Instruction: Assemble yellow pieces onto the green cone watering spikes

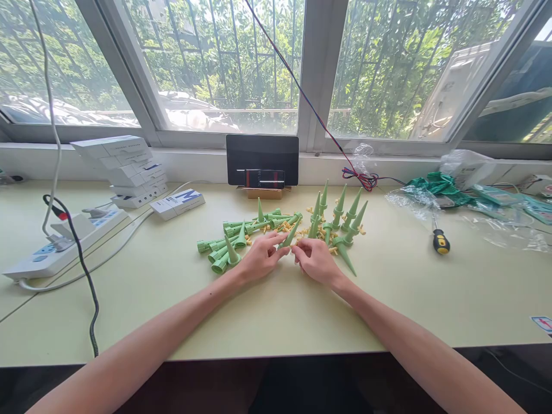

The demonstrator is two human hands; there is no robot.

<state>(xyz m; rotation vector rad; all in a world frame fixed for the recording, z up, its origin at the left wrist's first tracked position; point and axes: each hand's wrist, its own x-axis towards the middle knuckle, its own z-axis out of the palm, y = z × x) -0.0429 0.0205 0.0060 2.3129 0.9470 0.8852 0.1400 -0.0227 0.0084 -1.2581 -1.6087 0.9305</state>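
My left hand [262, 257] is closed around a green plastic plant-watering spike [291, 232], its tip pointing up and to the right. Close beside it, my right hand [317, 260] pinches at the spike's lower end. A small yellow piece shows at those fingertips, largely covered by them. Left of my hands lie several green spikes and ribbed green sleeves [221, 259], some cones standing upright. Behind my fingers is a scatter of small yellow pieces [304, 231]. To the right, a cluster of green spikes with yellow pieces attached [340, 208] mostly stands upright; one spike [346, 260] lies tilted.
A tablet [262, 150] with a phone [264, 179] before it stands by the window. Stacked white boxes [129, 167] and a power strip [64, 244] with cables are at left. A screwdriver [440, 241] and plastic bags [444, 187] lie at right.
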